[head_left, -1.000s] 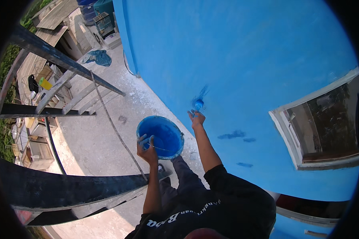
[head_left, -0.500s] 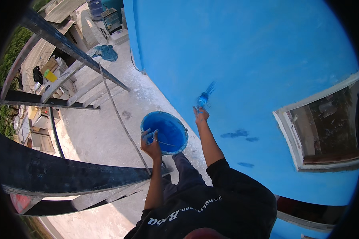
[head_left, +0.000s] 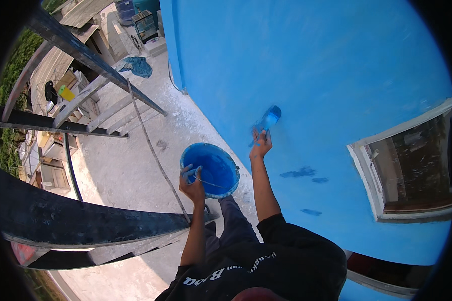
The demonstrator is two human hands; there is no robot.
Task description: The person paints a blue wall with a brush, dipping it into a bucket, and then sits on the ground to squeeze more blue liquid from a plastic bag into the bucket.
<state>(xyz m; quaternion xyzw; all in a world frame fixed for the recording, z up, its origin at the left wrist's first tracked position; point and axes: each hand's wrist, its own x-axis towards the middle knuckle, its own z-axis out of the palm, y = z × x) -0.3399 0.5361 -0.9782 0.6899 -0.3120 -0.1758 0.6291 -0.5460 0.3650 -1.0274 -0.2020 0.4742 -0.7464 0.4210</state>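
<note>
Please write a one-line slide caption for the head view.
Right hand presses a paintbrush to the blue wall; left hand holds a paint bucket.

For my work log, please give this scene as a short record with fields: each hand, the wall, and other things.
left hand: holds the blue paint bucket at its rim
right hand: grips a paintbrush with its head on the wall
wall: blue, some darker patches
window: white frame, right of the brush
scaffold bars: dark, at the left
ground: pale concrete, far below

Scaffold bars (head_left: pixel 85 220) crowd left — wall (head_left: pixel 311 60) seemingly unobstructed.
</note>
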